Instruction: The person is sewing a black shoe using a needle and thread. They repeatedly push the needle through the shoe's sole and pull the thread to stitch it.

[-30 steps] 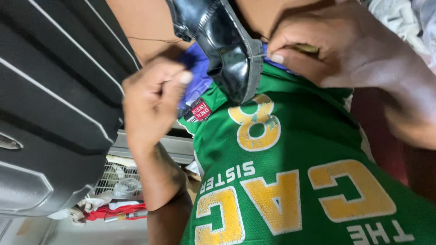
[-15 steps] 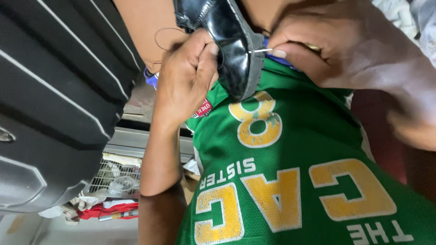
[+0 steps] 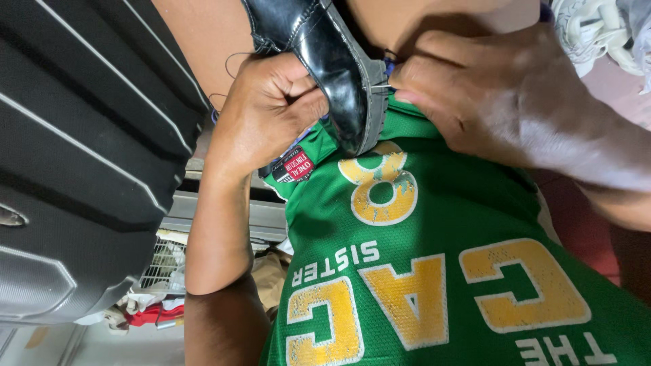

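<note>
Shoe (image 3: pixel 332 74) being stitched at the sole, resting toe-down on a green jersey (image 3: pixel 434 271).
Left hand (image 3: pixel 268 112) is gripping the black upper in a closed fist; right hand (image 3: pixel 495 102) is pinching a needle (image 3: pixel 380 87) at the grey sole edge, with a dark ribbed case (image 3: pixel 81 163) lying beside them.

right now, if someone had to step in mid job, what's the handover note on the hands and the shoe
Left hand: closed around the toe of the black leather shoe, bracing it over the green jersey.
Right hand: fingertips pinch a needle that enters the grey sole edge.
A dark thread loops loose by the left hand.
Done: needle is set in the sole edge.
Left: how much seam is stitched cannot be told.
</note>
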